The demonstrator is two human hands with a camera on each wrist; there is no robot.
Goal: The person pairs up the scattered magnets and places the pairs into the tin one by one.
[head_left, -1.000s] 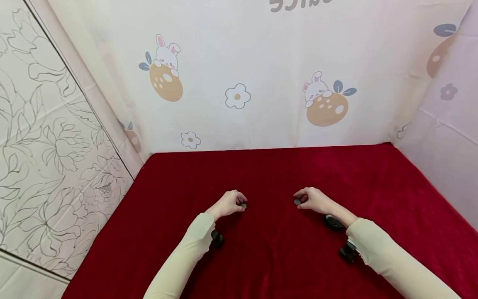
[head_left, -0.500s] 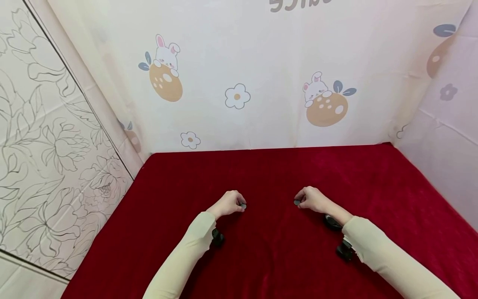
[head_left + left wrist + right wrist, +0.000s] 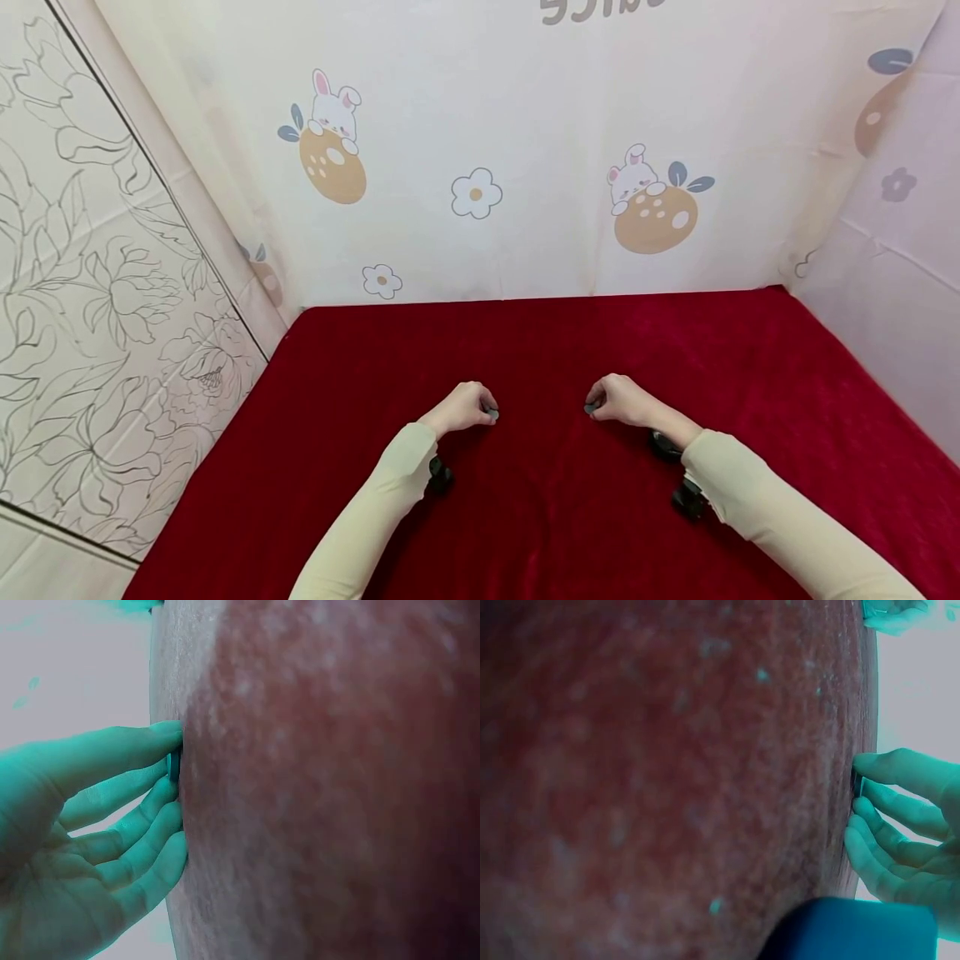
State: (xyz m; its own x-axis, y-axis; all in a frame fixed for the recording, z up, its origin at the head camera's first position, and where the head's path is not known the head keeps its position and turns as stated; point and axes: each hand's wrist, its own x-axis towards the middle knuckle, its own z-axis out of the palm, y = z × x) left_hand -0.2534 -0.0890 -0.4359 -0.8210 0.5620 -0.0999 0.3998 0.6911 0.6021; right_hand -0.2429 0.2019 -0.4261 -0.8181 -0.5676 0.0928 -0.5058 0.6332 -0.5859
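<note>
My left hand (image 3: 463,407) is low over the red cloth, left of the middle. Thumb and fingertips take in a small grey round disc (image 3: 492,413) by its edges. The left wrist view shows this disc (image 3: 174,765) edge-on, dark and thin, between thumb and fingers right at the cloth. Opposite, my right hand (image 3: 626,402) pinches a second small grey disc (image 3: 590,408) in the same way. From the right wrist, that disc (image 3: 857,784) appears as a dark sliver between the thumb and the fingers. Parts of both discs are hidden by fingers.
A black rounded object (image 3: 663,446) lies on the cloth partly beneath my right wrist. Dark wrist devices hang under the left sleeve (image 3: 440,477) and the right sleeve (image 3: 687,500). The red cloth (image 3: 540,350) ends at a pale printed curtain (image 3: 540,242).
Fingers of both hands have drawn in round the discs. The right hand and its disc have shifted slightly left; the left hand and its disc slightly right.
</note>
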